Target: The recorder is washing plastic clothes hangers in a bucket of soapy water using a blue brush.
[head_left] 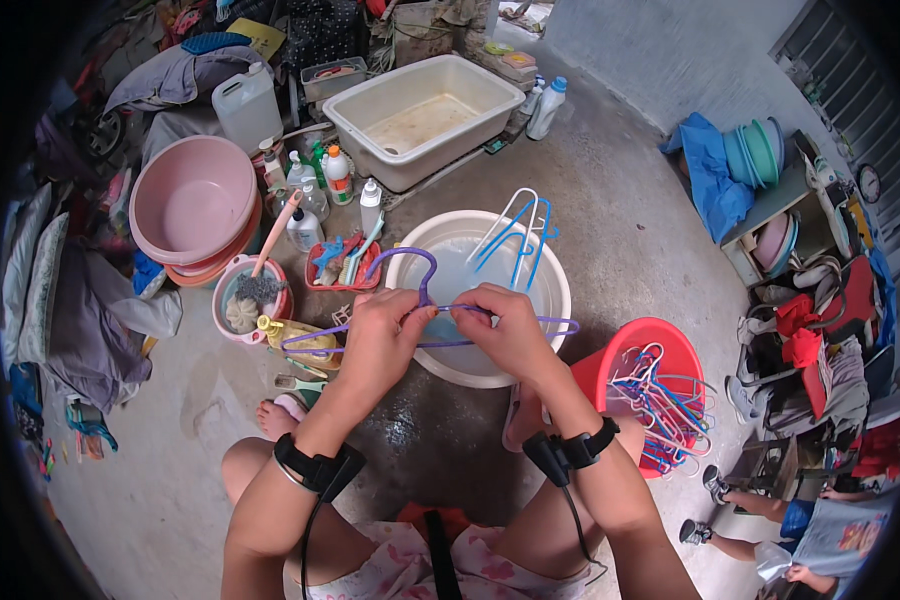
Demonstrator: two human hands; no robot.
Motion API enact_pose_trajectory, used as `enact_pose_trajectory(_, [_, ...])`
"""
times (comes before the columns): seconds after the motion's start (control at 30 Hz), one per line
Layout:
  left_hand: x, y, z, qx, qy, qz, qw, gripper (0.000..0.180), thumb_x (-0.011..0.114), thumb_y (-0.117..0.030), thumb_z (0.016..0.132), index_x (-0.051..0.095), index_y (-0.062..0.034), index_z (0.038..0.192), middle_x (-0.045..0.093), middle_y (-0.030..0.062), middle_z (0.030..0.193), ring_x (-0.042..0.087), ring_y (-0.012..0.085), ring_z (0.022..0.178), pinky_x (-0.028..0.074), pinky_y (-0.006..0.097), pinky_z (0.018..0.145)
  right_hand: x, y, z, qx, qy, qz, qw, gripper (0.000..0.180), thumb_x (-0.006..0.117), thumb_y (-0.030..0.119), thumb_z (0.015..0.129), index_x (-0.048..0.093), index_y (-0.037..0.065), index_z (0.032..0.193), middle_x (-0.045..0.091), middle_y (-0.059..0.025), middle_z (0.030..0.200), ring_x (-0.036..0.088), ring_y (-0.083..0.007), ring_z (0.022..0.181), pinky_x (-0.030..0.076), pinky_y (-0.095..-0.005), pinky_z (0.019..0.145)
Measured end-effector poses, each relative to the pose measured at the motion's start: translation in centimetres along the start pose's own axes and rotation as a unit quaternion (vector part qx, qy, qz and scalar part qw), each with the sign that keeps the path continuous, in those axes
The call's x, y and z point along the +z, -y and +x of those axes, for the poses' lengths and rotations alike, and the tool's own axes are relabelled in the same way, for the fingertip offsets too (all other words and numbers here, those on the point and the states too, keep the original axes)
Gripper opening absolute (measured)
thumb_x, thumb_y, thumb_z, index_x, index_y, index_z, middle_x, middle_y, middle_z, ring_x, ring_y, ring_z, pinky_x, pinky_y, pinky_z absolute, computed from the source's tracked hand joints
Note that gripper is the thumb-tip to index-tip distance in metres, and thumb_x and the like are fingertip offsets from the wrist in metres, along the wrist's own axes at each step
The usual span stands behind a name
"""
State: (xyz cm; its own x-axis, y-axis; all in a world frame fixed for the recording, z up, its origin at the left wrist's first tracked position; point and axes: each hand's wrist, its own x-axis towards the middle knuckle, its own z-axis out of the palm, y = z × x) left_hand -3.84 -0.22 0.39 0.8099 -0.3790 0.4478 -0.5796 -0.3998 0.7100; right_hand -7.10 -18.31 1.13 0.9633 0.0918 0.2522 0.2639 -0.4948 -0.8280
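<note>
A purple clothes hanger (425,287) is held level in front of me, over the near part of a round white basin (467,378). My left hand (382,328) is closed on it just left of the hook's base. My right hand (502,325) pinches the top bar to the right of the hook. Cloudy water fills the basin below. White and blue hangers (532,238) lean on its far right rim, partly in the water. To the right, a red bucket (592,368) lies tilted, with several blue, white and pink hangers (660,405) inside.
Left of the basin stand a pink bucket (220,320) with a brush, a red basket (315,275), a yellow bottle (305,342) and stacked pink basins (192,200). A large beige tub (425,110) lies beyond. At lower right is another person (820,530).
</note>
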Motion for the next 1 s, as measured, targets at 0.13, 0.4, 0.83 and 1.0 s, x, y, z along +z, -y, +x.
enact_pose_trajectory(0.13, [-0.1,-0.1,-0.3,-0.042,-0.001,-0.035,0.999,0.011,0.063,-0.009,0.078,0.061,0.0012,0.076,0.058,0.0167,0.069,0.057,0.0330,0.066,0.043,0.038,0.060,-0.4,-0.6,-0.2,-0.021,0.011,0.000,1.000,0.016,0.063,0.004,0.077,0.064,-0.001,0.092,0.059,-0.0116,0.075,0.056,-0.0185,0.063,0.044,-0.0277,0.059])
enact_pose_trajectory(0.4, [-3.0,2.3,0.3,-0.156,-0.104,-0.034,0.982,0.018,0.060,-0.014,0.086,0.062,0.0026,0.079,0.052,0.0012,0.058,0.043,0.0075,0.054,0.035,0.024,0.050,-1.0,-5.7,-0.8,0.046,-0.259,0.103,0.959,0.015,0.053,0.005,0.086,0.061,-0.004,0.096,0.063,-0.0097,0.081,0.061,-0.0167,0.071,0.047,-0.0261,0.063])
enact_pose_trajectory(0.83, [0.4,0.5,3.4,-0.176,-0.082,-0.130,0.972,0.014,0.060,-0.009,0.085,0.063,0.0041,0.081,0.058,0.0036,0.062,0.048,0.0061,0.057,0.039,0.024,0.054,-1.9,-35.5,-3.8,0.531,-0.142,-0.065,0.833,0.020,0.047,0.011,0.087,0.057,-0.004,0.097,0.060,-0.0140,0.086,0.062,-0.0254,0.070,0.054,-0.0390,0.057])
enact_pose_trajectory(1.0, [-0.3,1.4,3.3,-0.195,-0.051,-0.030,0.979,0.016,0.060,-0.010,0.084,0.061,0.0047,0.080,0.060,0.0095,0.062,0.052,0.0112,0.055,0.041,0.027,0.054,2.6,-23.0,0.1,0.433,-0.295,0.618,0.586,0.012,0.049,0.004,0.085,0.055,-0.002,0.093,0.058,-0.0142,0.083,0.060,-0.0270,0.073,0.054,-0.0384,0.061])
